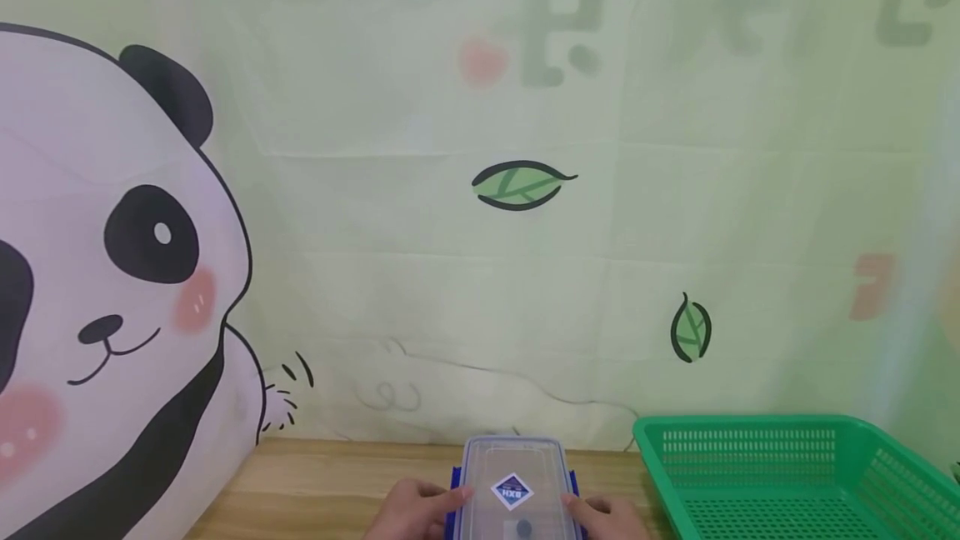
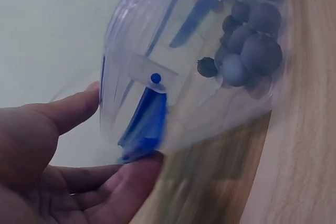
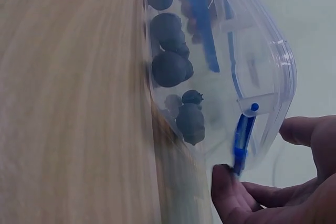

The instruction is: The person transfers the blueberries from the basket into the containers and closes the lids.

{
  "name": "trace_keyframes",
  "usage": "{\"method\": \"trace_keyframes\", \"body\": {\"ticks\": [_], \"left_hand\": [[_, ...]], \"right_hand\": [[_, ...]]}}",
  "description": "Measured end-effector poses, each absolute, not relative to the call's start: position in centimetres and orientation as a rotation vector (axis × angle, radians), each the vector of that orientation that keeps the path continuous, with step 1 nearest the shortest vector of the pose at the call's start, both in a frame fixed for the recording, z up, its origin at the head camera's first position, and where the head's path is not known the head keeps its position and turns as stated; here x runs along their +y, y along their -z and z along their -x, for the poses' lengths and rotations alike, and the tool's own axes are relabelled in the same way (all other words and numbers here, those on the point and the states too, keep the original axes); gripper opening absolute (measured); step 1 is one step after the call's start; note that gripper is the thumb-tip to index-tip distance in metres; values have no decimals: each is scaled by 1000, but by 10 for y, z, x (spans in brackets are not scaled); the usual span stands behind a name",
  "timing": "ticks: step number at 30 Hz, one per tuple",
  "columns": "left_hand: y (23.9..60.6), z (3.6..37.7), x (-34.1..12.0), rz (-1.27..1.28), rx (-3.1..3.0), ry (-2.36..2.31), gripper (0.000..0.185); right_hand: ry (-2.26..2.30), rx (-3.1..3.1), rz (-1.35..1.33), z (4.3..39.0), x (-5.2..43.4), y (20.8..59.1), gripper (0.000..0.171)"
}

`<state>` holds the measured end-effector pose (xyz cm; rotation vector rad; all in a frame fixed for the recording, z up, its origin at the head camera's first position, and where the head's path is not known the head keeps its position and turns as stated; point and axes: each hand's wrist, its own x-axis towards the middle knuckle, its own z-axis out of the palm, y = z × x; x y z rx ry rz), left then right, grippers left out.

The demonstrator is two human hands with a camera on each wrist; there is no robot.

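A clear plastic box (image 1: 513, 482) with a lid and blue side latches sits on the wooden table (image 1: 315, 482) at the bottom centre. Inside it lie several dark blueberries (image 2: 247, 40), which also show in the right wrist view (image 3: 170, 66). My left hand (image 1: 420, 508) holds the box's left side, with a fingertip (image 2: 139, 169) under the left blue latch (image 2: 144, 124) and the thumb (image 2: 68, 109) by the lid's edge. On the other side, my right hand (image 1: 606, 515) has a curled fingertip (image 3: 223, 179) at the right blue latch (image 3: 241, 140).
A green perforated plastic basket (image 1: 795, 473) stands on the table just right of the box. Behind the table hangs a pale cloth backdrop with a panda (image 1: 112, 273) and leaves printed on it. Bare wood lies to the left of the box.
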<state>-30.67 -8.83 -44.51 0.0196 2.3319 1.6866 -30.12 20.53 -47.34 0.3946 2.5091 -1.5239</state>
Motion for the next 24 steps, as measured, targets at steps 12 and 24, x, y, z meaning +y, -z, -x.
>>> {"method": "trace_keyframes", "body": {"ticks": [12,24], "left_hand": [[434,300,-75,4,2539,-1726,38],[428,296,-72,-13,2626,-1635,29]], "right_hand": [[1582,2617,-434,288,194,454,56],[1525,2723,-374,278,189,443,44]]}}
